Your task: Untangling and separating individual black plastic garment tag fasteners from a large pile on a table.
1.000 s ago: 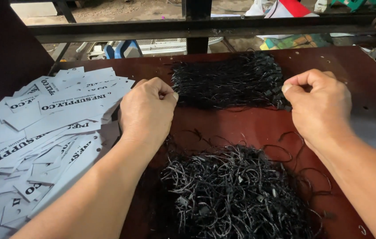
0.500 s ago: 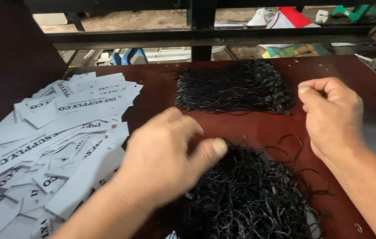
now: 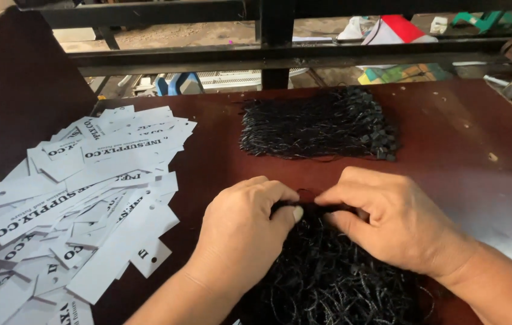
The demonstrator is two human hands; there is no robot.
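Note:
My left hand (image 3: 241,235) and my right hand (image 3: 391,219) meet over the far edge of a loose tangle of black strings (image 3: 334,283) at the near middle of the dark red table (image 3: 466,150). Both pinch black strings between thumb and fingers, fingertips almost touching. A tidier flat bundle of black strings (image 3: 319,123) with small black end pieces lies farther back on the table, apart from both hands. A heap of white paper tags (image 3: 81,204) with black print and punched holes spreads over the table's left side, next to my left wrist.
A dark metal rail (image 3: 280,54) runs across behind the table's far edge. Beyond it lie ground, a blue object (image 3: 177,81) and colourful clutter (image 3: 400,30). A dark panel (image 3: 15,102) stands at the left.
Both hands came down from the table's middle onto the near tangle of strings. The right hand moved left to meet the left hand, and both now pinch strings.

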